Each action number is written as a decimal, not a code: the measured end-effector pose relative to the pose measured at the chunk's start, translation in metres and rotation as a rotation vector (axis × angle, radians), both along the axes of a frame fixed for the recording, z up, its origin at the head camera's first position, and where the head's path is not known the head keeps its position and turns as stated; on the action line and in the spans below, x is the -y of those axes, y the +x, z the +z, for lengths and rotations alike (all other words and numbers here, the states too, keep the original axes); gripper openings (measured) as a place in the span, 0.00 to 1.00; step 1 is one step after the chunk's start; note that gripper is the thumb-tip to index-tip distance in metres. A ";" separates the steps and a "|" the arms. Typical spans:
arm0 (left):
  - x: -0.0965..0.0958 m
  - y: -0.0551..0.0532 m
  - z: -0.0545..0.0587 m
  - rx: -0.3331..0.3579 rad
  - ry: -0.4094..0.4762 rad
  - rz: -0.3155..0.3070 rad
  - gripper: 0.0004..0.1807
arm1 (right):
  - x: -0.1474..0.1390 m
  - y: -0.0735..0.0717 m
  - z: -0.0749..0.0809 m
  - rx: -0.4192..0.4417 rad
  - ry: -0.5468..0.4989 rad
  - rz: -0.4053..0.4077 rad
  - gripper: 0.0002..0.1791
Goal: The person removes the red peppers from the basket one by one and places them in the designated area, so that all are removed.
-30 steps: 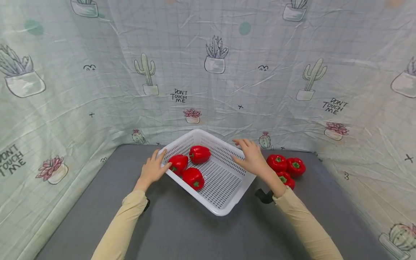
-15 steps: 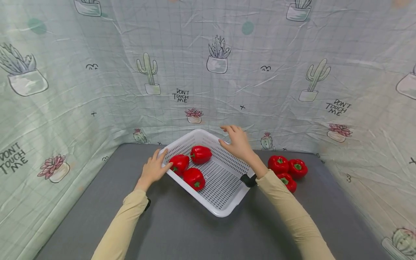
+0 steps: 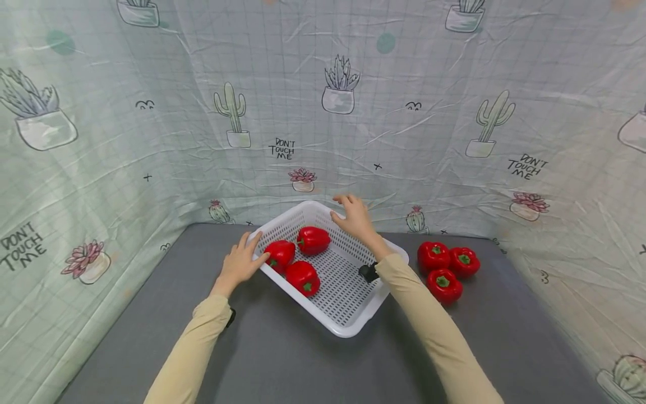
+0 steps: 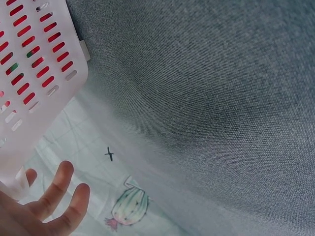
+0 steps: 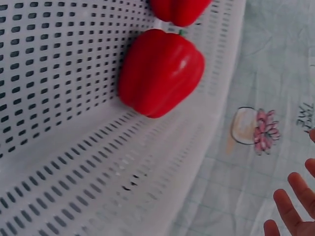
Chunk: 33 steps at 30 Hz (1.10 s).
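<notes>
A white perforated plastic basket (image 3: pixel 348 322) stands at an angle on the grey table. Three red bell peppers lie in it: one pepper (image 3: pixel 313 240) towards the back, one pepper (image 3: pixel 280 256) by the left wall, one pepper (image 3: pixel 303 278) nearer the front. My left hand (image 3: pixel 239 264) rests on the basket's left rim, thumb over the edge; in the left wrist view its fingers (image 4: pixel 58 187) spread outside the wall. Over the far right wall hovers my right hand (image 3: pixel 355 217), holding nothing. Its fingers (image 5: pixel 290 209) are spread, apart from the pepper (image 5: pixel 161 73) in the right wrist view.
Three more red bell peppers sit in a cluster right of the basket: a left one (image 3: pixel 433 256), a right one (image 3: pixel 464 262) and a front one (image 3: pixel 444 286). A cactus-print cloth (image 3: pixel 373 134) hangs behind the table (image 3: pixel 282 359) and along its sides.
My right hand has moved left and slightly back across the basket's far right side. The left hand, the basket and the peppers stay in place.
</notes>
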<state>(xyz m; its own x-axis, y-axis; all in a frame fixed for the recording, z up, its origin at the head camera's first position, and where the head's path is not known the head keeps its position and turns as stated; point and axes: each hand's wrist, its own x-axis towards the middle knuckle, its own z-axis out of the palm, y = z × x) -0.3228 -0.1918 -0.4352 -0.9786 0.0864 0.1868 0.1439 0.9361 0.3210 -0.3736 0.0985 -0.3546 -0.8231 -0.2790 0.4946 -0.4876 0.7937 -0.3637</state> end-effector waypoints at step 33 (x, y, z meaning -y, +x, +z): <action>0.002 0.000 -0.001 -0.013 0.018 -0.005 0.37 | 0.043 -0.029 -0.054 0.171 0.480 0.034 0.35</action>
